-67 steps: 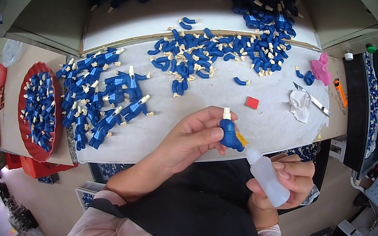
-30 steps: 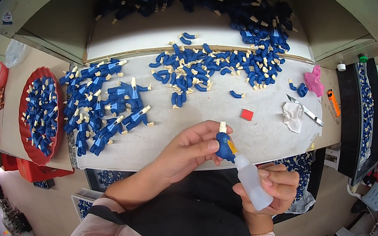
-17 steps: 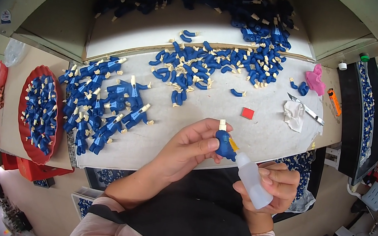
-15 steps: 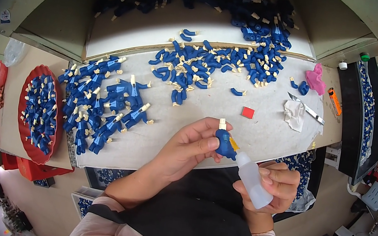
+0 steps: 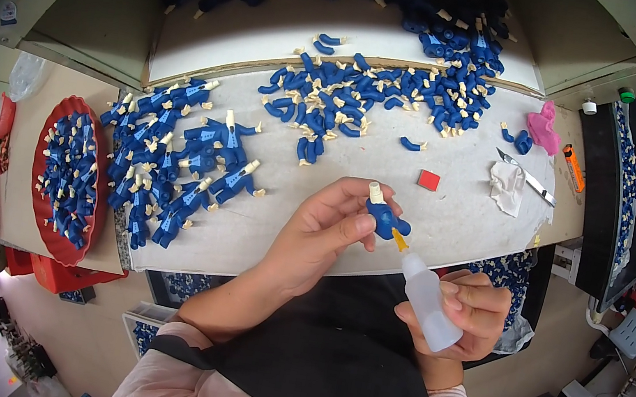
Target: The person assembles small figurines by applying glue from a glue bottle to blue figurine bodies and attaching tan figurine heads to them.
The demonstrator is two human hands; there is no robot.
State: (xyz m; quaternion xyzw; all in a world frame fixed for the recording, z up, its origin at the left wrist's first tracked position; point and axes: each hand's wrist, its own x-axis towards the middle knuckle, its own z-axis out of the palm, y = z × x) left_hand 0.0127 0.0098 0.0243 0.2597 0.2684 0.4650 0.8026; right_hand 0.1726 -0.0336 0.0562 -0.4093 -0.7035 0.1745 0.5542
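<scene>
My left hand pinches a blue figurine torso with a cream neck peg pointing up. In my right hand is a translucent white squeeze bottle, tilted up toward the torso. Its thin orange nozzle reaches the torso's lower side; whether the tip touches it I cannot tell. Beyond my hands lies a heap of small bent blue arm pieces with cream hands. To the left, several blue torsos with arms on them cover the white tabletop.
A red scalloped tray of blue parts stands at far left. On the right lie a red block, a crumpled white tissue, a metal knife, an orange cutter and a pink cloth. A shelf with dark parts borders the back.
The torso has been turned in my left hand and raised slightly. The nozzle tip now points at its lower edge instead of its right side. The whole view has shifted a little.
</scene>
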